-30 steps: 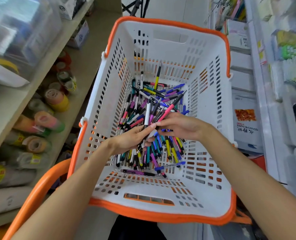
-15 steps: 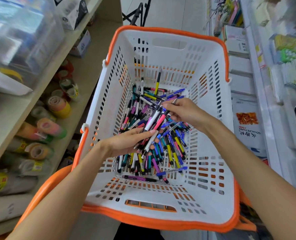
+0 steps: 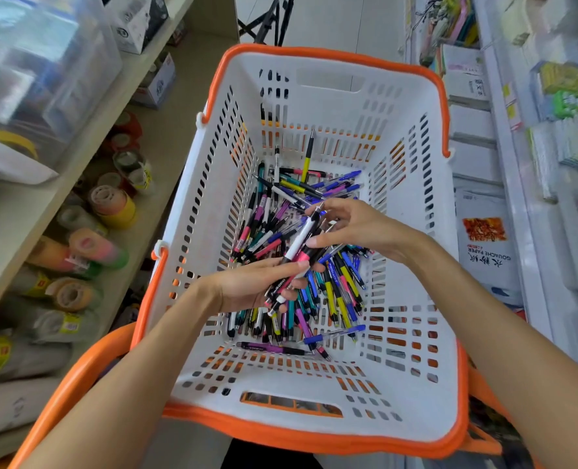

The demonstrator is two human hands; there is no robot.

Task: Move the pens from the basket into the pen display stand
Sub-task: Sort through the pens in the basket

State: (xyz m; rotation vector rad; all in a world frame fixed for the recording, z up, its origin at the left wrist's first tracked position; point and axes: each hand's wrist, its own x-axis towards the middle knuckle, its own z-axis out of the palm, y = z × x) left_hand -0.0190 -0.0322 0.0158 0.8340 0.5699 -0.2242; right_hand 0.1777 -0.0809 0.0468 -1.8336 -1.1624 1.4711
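Dozens of pens [image 3: 301,265] lie heaped mid-frame on the floor of the white basket [image 3: 412,394]. The left hand [image 3: 257,286] grips a small bunch of them; the right hand [image 3: 358,228] pinches a white-and-pink pen [image 3: 299,243] just above. Tape rolls [image 3: 111,204] line the shelf at left.

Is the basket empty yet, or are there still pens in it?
Not empty. The basket holds a big loose pile of pens across its bottom; the left hand grips only a few.
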